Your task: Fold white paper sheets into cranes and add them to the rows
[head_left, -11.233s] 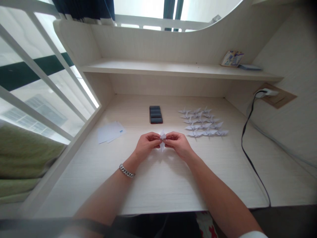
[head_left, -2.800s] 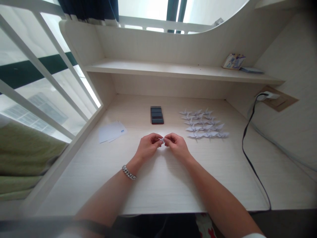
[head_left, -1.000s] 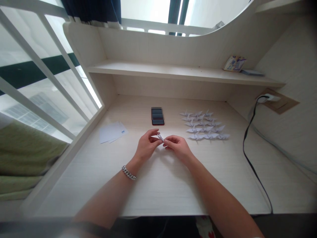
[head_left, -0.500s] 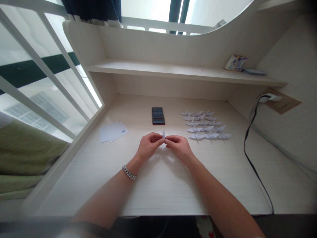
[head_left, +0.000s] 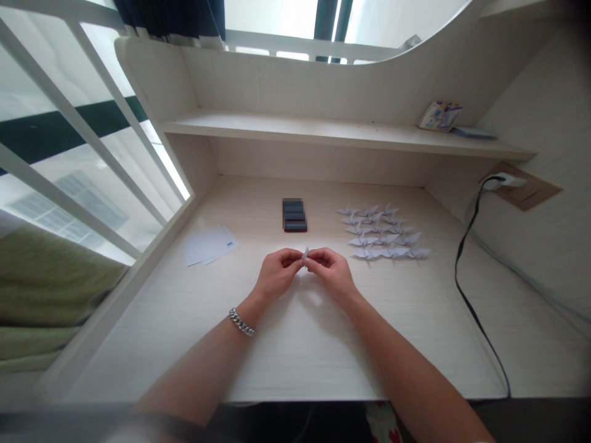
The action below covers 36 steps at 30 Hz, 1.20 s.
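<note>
A small piece of folded white paper is pinched between my two hands above the middle of the desk. My left hand grips its left side with thumb and fingertips. From the other side my right hand pinches it, the two thumbs nearly touching. Most of the paper is hidden by the fingers; a narrow tip shows above them. To the right stand several white paper cranes in neat rows. Flat white sheets of paper lie on the left, overlapping.
A dark phone-like object, its surface blurred, lies behind my hands. A black cable runs from the wall socket down the desk's right side. The shelf spans the back, holding a small colourful box. White railings border the left.
The folded paper has tilted, and less of it shows above my fingers. My right hand has shifted slightly up and left; the cranes and sheets have stayed in place.
</note>
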Each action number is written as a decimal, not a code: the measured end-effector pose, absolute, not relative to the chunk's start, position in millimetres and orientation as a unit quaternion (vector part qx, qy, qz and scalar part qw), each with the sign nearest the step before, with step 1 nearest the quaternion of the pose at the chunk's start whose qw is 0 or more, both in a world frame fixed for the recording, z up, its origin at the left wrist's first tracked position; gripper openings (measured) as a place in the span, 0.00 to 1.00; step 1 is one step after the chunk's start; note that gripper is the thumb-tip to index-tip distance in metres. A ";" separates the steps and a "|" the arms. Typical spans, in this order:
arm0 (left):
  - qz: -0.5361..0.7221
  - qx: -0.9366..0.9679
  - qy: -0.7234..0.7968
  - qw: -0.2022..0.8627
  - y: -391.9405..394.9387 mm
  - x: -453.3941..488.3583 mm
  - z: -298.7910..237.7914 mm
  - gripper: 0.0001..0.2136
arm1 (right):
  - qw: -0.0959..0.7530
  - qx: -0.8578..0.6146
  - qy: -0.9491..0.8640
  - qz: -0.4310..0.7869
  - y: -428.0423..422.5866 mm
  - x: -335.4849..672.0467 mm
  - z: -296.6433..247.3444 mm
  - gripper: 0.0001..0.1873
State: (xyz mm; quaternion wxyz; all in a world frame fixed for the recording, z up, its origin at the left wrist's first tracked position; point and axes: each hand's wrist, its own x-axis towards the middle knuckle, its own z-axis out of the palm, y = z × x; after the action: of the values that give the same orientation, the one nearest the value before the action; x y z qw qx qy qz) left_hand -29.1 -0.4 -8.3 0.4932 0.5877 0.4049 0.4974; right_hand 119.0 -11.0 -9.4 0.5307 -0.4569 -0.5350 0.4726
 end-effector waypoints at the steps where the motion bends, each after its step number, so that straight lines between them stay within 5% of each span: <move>1: 0.496 0.590 0.407 0.490 -1.0 -28.6 -7.8 0.12 | 0.531 -0.458 -0.541 0.464 -11.3 118.9 -8.6 0.14; 36: 0.509 0.541 0.417 0.524 -0.1 -24.5 -10.9 0.11 | 0.549 -0.461 -0.500 0.486 -8.6 118.8 -11.9 0.15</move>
State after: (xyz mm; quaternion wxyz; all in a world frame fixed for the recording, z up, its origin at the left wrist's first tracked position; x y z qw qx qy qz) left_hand -24.5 -0.1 -10.9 0.5239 0.5409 0.4167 0.5092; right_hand 118.8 -8.6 -11.9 0.5490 -0.4614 -0.4999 0.4856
